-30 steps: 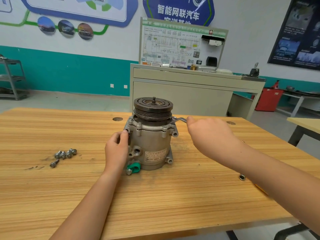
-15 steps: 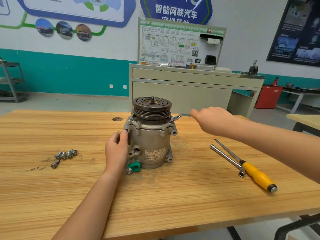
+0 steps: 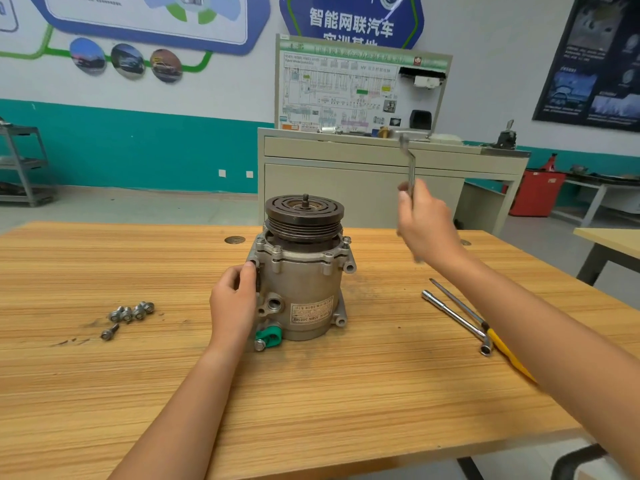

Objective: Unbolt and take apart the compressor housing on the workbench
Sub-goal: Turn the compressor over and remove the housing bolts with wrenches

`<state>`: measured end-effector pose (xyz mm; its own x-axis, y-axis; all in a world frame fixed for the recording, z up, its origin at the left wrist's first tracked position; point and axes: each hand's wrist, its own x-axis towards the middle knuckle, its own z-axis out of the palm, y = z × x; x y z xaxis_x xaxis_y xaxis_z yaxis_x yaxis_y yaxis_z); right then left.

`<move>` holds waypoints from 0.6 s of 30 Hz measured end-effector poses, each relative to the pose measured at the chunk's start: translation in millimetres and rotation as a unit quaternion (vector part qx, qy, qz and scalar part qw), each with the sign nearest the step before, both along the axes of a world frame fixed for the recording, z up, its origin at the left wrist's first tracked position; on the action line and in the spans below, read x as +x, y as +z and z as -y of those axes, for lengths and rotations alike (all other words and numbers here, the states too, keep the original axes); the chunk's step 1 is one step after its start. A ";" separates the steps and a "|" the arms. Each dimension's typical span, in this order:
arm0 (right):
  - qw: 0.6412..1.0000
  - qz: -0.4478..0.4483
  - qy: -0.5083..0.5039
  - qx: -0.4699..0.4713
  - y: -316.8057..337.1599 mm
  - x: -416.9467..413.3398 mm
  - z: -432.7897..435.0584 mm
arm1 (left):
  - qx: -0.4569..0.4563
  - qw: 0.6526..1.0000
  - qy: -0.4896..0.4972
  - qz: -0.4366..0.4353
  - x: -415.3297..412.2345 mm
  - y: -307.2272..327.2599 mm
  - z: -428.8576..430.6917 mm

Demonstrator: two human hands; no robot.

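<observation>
The left hand (image 3: 232,299) grips the compressor's (image 3: 304,292) left side, thumb up at its flange, forearm stretched straight toward it. The right hand (image 3: 427,223) hovers to the compressor's upper right, apart from it, gripping a wrench (image 3: 411,168) upright.

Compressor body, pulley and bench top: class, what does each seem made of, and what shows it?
Body: likely cast aluminium, matte pale grey, moulded lugs.
Pulley: probably steel, dark, dull, grooved.
Bench top: wood or laminate, striped grain, slight sheen.
</observation>
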<state>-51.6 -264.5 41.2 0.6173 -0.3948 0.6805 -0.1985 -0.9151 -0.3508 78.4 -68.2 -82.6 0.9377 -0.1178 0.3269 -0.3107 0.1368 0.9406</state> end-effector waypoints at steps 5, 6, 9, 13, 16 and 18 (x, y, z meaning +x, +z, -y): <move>0.955 -0.202 -0.087 -0.201 -5.2 -50.5 -35.1 | -0.004 1.000 0.002 -0.003 -1.4 1.0 0.5; 0.939 -0.242 -0.102 -0.222 -6.9 -52.9 -41.6 | -0.005 1.000 0.003 -0.003 -1.9 1.1 0.4; 0.918 -0.288 -0.124 -0.245 -8.7 -50.8 -53.6 | -0.005 1.000 0.001 -0.003 -2.8 1.4 0.3; 0.909 -0.289 -0.132 -0.271 -6.7 -43.0 -59.8 | -0.010 1.000 -0.004 -0.010 -2.7 1.4 0.1; 0.911 -0.274 -0.146 -0.272 -2.0 -44.9 -60.4 | -0.011 1.000 -0.006 -0.013 -2.0 0.7 0.5; 0.909 -0.270 -0.161 -0.275 2.9 -46.3 -60.2 | -0.010 1.000 -0.003 -0.012 -1.8 1.7 0.3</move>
